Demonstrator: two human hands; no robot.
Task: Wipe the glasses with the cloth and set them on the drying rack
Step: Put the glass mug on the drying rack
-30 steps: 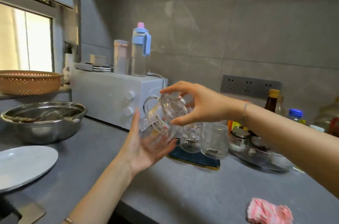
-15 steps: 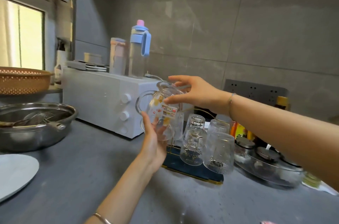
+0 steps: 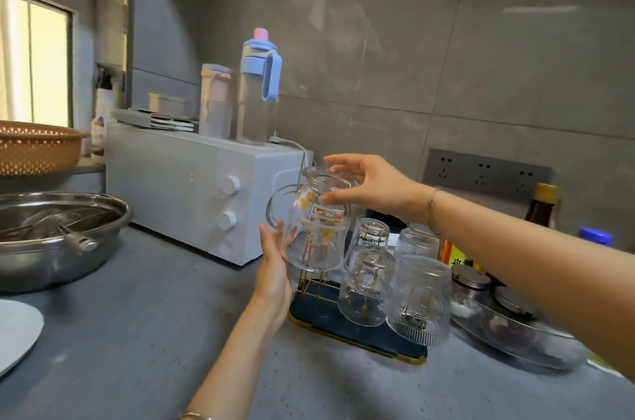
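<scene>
the right hand (image 3: 374,184) is curled over the upturned base of a glass mug (image 3: 316,223), thumb in front and fingers behind, pinching it from above. the left hand (image 3: 275,268) has fairly straight fingers laid against the mug's lower wall near the rim, steadying rather than gripping. whether its thumb hooks round the far side i cannot tell through the glass. the mug hangs mouth down, handle to the left, just above the gold prongs at the left end of the drying rack (image 3: 319,313), beside four glasses (image 3: 366,285) standing inverted there. the rack sits on the grey counter (image 3: 137,333), next to a white appliance (image 3: 192,192). rigid and probably slick, the mug looks light but easy to chip. the thick base or the handle seems the safest hold, and it should go down straight so the rim clears the neighbouring glass.
</scene>
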